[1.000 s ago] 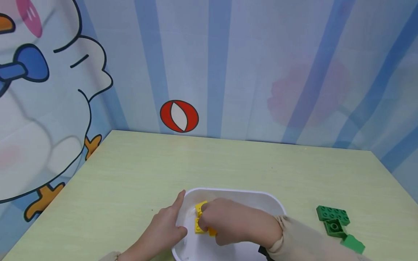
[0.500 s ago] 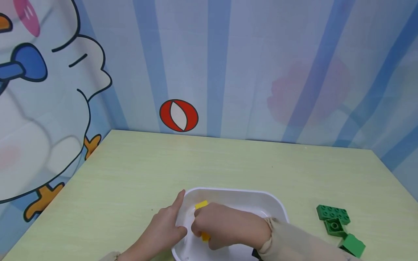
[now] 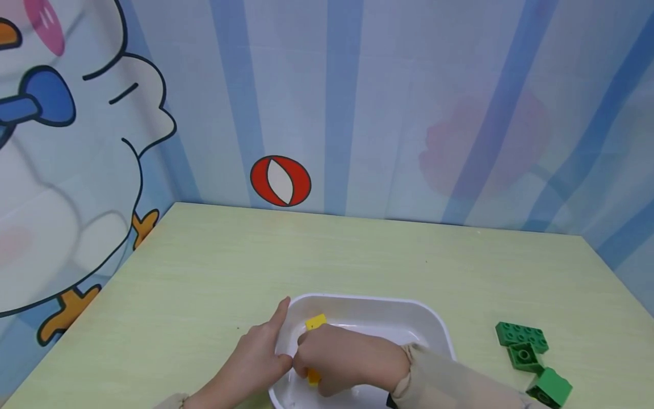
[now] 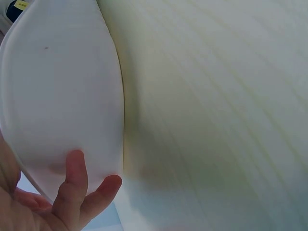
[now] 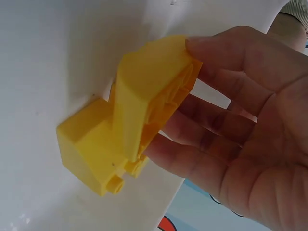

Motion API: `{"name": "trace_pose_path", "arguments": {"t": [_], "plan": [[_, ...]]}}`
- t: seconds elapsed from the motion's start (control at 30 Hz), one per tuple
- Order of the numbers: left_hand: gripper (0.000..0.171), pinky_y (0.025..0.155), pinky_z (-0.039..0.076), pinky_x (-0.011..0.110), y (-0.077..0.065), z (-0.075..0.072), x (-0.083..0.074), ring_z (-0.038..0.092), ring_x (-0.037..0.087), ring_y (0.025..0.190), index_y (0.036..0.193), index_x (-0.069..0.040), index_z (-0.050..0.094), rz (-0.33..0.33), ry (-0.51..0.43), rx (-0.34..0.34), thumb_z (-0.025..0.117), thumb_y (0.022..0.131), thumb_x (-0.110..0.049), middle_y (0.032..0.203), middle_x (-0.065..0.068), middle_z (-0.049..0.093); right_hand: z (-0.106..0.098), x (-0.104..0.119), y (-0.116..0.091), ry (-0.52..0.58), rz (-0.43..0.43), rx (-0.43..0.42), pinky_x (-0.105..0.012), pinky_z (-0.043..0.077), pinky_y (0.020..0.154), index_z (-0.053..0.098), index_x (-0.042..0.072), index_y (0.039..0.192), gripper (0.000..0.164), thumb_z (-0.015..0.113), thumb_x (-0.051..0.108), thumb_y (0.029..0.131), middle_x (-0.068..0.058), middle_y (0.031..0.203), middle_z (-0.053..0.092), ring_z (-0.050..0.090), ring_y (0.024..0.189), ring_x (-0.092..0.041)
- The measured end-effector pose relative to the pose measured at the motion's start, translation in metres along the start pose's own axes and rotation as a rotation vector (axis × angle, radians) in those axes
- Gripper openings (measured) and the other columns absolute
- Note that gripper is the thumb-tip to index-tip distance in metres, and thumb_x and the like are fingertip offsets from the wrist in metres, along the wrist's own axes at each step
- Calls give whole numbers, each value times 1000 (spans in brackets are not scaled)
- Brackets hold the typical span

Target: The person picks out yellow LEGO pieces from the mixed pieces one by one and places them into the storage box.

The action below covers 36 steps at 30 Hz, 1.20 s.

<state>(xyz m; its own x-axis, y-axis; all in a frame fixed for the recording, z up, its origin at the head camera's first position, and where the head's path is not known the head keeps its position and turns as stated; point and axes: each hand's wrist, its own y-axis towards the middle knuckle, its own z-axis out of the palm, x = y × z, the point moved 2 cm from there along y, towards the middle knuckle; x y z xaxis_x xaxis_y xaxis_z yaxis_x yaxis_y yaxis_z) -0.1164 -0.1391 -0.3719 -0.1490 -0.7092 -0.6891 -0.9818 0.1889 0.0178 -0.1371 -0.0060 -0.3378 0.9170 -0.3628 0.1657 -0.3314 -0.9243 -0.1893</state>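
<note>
My right hand (image 3: 352, 358) is inside a white plastic tub (image 3: 368, 297), pinching a yellow toy building block with a rounded back (image 5: 149, 65) between thumb and fingers. In the right wrist view this block is tilted, its hollow side facing the palm. Right behind it, a sloped yellow block (image 5: 86, 144) with studs lies on the tub floor. The head view shows a yellow block (image 3: 315, 321) just beyond my knuckles. My left hand (image 3: 258, 355) holds the tub's left side, thumb at the rim and fingertips (image 4: 75, 161) against the outer wall.
Several green building blocks lie on the table to the right: a studded one (image 3: 521, 336), a darker square one (image 3: 524, 356) and a brighter one (image 3: 552, 387). A dark object (image 3: 390, 402) peeks out below my right sleeve. A printed cloth backdrop (image 3: 388, 113) stands behind the table.
My right hand has shifted left and slightly nearer inside the tub, bringing the yellow block along. My left hand stays at the tub's side.
</note>
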Motion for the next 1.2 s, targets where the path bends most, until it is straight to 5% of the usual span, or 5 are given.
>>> {"name": "trace_pose_path", "arguments": {"t": [0.7,1.2], "plan": [[84,46,48,26,0,0,0,49,19,64,138,-1,22,8,-1,-11,59,62,-4,108,25,58,6,-2,2,41,1,-38,-13,30,48,62,18,68,18,70,5,60,9,62,40,37,55,-5],[84,47,50,26,0,1,0,52,19,65,138,-2,21,-16,-24,-1,60,63,-5,113,26,55,11,-1,4,90,20,23,-14,30,50,67,19,75,18,70,5,64,9,65,41,38,56,-6]]}}
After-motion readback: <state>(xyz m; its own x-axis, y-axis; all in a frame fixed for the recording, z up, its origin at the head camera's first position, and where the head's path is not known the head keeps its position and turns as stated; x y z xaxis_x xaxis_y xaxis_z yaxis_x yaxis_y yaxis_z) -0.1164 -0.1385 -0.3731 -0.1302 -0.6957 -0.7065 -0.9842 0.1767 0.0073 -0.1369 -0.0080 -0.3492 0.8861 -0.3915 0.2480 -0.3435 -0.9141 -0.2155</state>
